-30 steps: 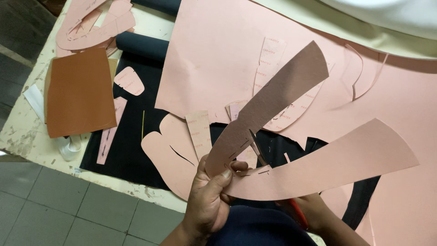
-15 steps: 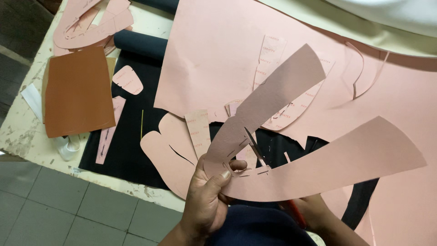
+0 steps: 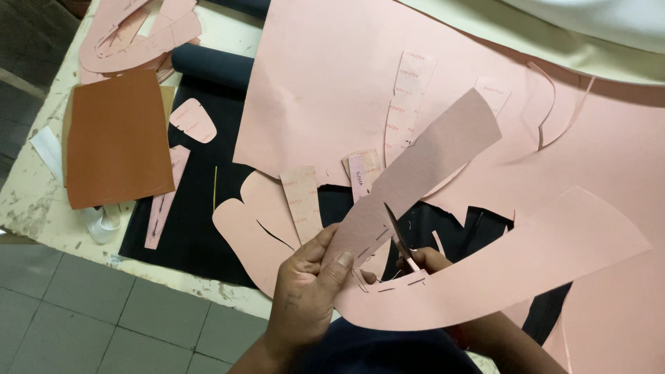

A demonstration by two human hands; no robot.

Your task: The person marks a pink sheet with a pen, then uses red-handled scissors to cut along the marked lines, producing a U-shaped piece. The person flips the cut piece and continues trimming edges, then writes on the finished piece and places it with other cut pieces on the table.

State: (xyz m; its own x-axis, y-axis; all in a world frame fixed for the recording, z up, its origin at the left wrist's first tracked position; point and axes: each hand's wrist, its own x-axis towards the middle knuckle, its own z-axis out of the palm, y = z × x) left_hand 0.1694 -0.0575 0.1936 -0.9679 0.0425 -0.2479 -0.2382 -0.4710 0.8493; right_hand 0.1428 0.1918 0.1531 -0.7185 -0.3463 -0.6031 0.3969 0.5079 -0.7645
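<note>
Cut piece: a pink V-shaped sheet cut-out (image 3: 443, 277), two long curved arms joined at a narrow base, held up above the table; short dashed slits mark the base.
Upper arm: rises from the base toward the upper right, its squared end over the large pink sheet.
Lower arm: sweeps right from the base, broadening to a rounded tip.
Left hand (image 3: 305, 291): thumb and fingers pressed together on the base of the cut piece, pinching it at its left end.
Scissors (image 3: 397, 239): blades parted and pointing up, set in the notch between the two arms, just right of the left thumb.
Right hand (image 3: 426, 262): mostly hidden behind the lower arm of the cut piece; fingers curled around the scissor handles.
Large pink sheet (image 3: 332, 83): lies flat beyond the cut piece, with curved cut-outs already opened along its right part.
Black sheet (image 3: 197, 228): spread under and left of the cut piece, its far end rolled.
Small pink patterns (image 3: 301, 201): strips and rounded shapes lying on the black sheet, left of the cut piece.
Brown sheet (image 3: 118, 138): rectangular, well left of the cut piece, beyond the black sheet.
Table (image 3: 41, 208): pale, worn edge at far left; grey floor tiles (image 3: 83, 312) below it.
</note>
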